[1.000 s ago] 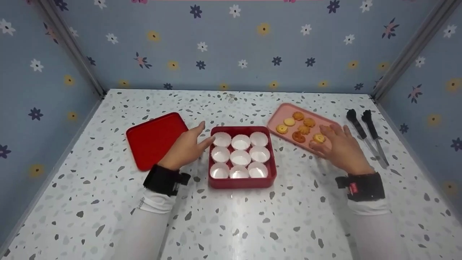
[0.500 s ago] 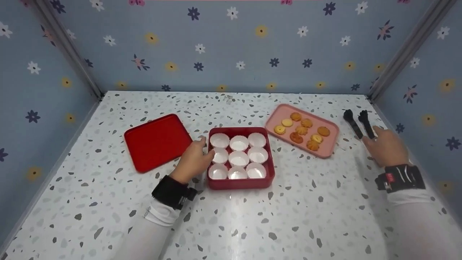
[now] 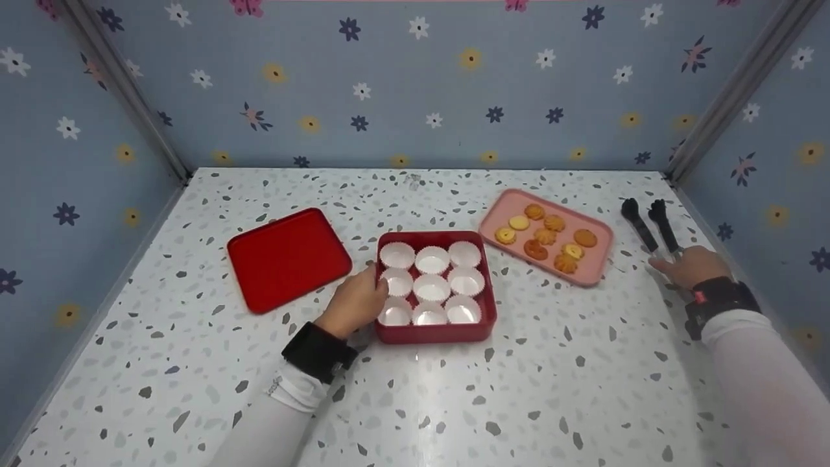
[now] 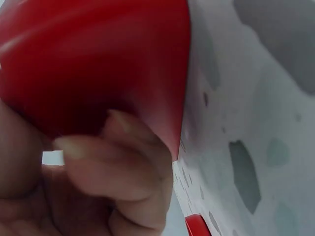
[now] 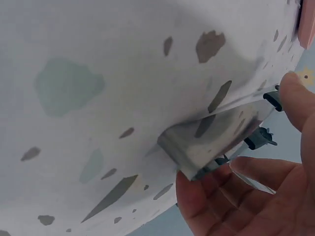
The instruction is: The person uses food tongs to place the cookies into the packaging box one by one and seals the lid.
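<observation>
My left hand grips the left wall of a square red box, thumb over the rim. In the left wrist view its curled fingers press against the box's outer side. Inside the box stand several white paper baking cups in rows. At the right, my right hand is around the metal arms of black-tipped tongs, whose tips point away from me. The right wrist view shows fingers curled against the bent metal end of the tongs, with the thumb on the opposite side.
A pink tray with several cookies lies between the box and the tongs. Left of the box is a flat red lid or tray. Flower-patterned panels wall in the speckled table at the back and sides.
My right hand has moved right from above the pink tray to the tongs and lowered around them. My left hand has come down onto the box's left wall and grips it.
</observation>
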`<state>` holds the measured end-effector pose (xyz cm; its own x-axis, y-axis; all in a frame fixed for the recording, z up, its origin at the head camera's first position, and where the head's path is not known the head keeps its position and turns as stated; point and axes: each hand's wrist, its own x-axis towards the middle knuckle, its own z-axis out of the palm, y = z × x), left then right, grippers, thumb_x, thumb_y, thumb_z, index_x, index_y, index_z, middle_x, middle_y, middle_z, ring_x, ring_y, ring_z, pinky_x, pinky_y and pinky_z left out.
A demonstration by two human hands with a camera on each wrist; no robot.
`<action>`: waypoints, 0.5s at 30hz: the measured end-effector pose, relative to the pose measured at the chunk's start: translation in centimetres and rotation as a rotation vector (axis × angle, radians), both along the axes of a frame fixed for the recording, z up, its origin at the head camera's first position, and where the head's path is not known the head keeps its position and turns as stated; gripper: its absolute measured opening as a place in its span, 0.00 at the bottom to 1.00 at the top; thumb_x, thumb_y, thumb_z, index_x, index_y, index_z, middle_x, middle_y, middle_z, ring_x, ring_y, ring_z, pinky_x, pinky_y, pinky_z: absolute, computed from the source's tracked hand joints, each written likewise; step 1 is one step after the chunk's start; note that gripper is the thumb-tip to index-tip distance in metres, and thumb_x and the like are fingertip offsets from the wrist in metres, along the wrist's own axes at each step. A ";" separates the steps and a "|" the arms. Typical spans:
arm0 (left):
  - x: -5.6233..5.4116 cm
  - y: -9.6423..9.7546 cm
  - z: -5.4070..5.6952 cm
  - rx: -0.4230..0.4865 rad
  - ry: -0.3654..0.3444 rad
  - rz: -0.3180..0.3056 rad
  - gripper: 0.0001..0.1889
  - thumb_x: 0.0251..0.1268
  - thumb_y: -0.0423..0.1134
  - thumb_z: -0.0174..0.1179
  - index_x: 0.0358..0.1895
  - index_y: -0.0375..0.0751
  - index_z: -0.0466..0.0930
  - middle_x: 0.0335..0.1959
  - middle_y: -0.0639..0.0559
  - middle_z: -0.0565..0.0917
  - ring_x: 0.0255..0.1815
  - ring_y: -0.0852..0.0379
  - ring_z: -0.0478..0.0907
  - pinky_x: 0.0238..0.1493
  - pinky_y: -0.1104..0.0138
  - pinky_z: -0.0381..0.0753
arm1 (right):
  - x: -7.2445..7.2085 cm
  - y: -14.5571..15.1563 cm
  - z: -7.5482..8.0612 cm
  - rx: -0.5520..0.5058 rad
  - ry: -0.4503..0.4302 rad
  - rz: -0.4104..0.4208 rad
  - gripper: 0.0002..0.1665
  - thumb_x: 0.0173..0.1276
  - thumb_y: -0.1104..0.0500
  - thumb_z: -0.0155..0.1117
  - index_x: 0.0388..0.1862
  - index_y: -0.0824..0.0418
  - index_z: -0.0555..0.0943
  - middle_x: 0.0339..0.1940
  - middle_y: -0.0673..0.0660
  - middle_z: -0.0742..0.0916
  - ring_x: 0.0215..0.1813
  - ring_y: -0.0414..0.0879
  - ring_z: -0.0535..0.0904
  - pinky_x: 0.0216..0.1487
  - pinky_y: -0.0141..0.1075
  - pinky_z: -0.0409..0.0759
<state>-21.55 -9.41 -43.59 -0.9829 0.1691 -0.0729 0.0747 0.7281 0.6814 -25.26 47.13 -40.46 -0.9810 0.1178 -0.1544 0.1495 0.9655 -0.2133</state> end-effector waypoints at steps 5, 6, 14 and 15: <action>0.1 0.1 0.0 -0.007 0.011 -0.018 0.24 0.79 0.40 0.42 0.72 0.33 0.63 0.63 0.33 0.75 0.59 0.38 0.76 0.59 0.48 0.74 | -0.5 0.4 -0.4 -0.002 0.045 0.039 0.32 0.72 0.50 0.57 0.36 0.84 0.73 0.29 0.76 0.80 0.33 0.71 0.78 0.35 0.60 0.76; 0.1 0.1 0.0 -0.014 0.012 -0.019 0.25 0.79 0.40 0.42 0.72 0.32 0.62 0.63 0.32 0.74 0.59 0.38 0.76 0.59 0.48 0.74 | -0.5 0.5 -0.5 -0.009 0.048 0.038 0.31 0.72 0.50 0.57 0.35 0.83 0.73 0.28 0.74 0.80 0.32 0.70 0.78 0.34 0.60 0.76; 0.1 0.2 0.0 -0.042 0.019 -0.018 0.25 0.79 0.39 0.41 0.72 0.29 0.61 0.62 0.30 0.75 0.59 0.36 0.75 0.60 0.47 0.73 | -0.8 0.3 -1.0 -0.026 0.038 0.010 0.42 0.76 0.45 0.50 0.47 0.91 0.67 0.38 0.85 0.78 0.41 0.78 0.76 0.42 0.65 0.74; 0.1 0.2 0.0 -0.043 0.022 -0.024 0.25 0.79 0.39 0.41 0.72 0.28 0.61 0.62 0.29 0.75 0.59 0.35 0.76 0.59 0.47 0.74 | -0.9 0.3 -1.0 -0.019 0.034 0.010 0.40 0.76 0.46 0.51 0.44 0.91 0.68 0.34 0.83 0.78 0.38 0.76 0.77 0.41 0.63 0.75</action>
